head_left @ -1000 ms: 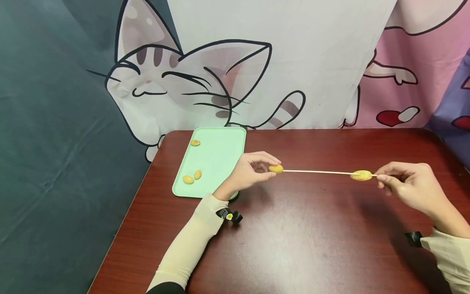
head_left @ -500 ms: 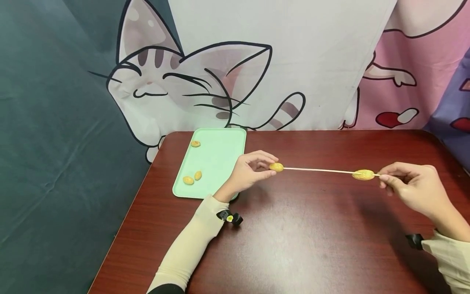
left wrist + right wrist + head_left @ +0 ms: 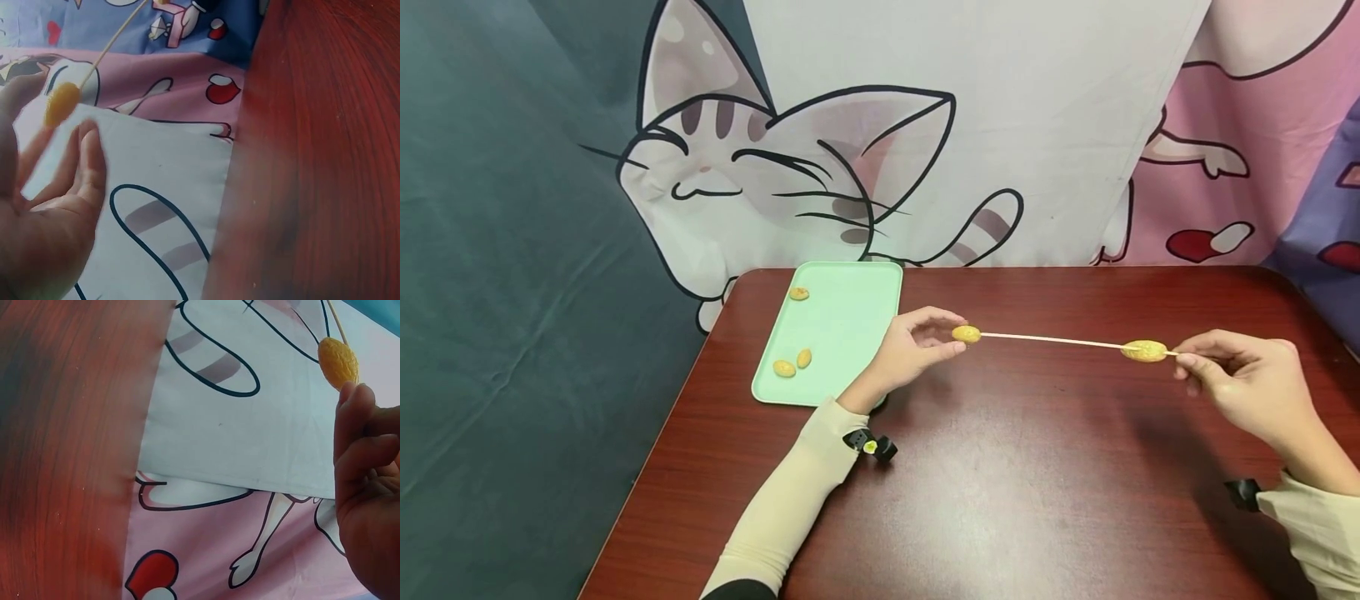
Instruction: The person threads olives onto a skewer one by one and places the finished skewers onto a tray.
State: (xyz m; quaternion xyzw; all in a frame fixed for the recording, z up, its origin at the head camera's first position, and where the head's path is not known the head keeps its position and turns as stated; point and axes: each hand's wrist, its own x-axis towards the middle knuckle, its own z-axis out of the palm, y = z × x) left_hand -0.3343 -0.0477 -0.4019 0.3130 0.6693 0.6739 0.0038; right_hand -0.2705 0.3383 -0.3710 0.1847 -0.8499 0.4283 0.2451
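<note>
Evidently the stick (image 3: 1052, 339) spans the gap between the person's two hands, which are well apart over the table (image 3: 1037, 492). In the head view, the right hand (image 3: 1255, 383) pinches one end between thumb and fingers, and the right piece (image 3: 1144, 351), a yellow oval, sits on the stick just beside those fingertips. At the other end, the left piece (image 3: 966, 334) lies between the thumb and fingertips of the left hand (image 3: 913, 346); I cannot tell whether they pinch it or only stand round it.

Only the head view takes in the tray (image 3: 850, 321), pale green, with the upper piece (image 3: 799, 293) near its far corner and the lower pair (image 3: 784, 368) close together toward its near edge. A cat (image 3: 700, 179) is drawn on the cloth (image 3: 1037, 125) behind.

The right wrist view brings out the right piece's wrinkled surface and the right hand's curled fingers, though the gripped stick end is hidden there. The left wrist view shows the stick reaching the left piece, which is blurred, and the left hand's other fingers loosely bent; a yellow bit shows at its top edge.
</note>
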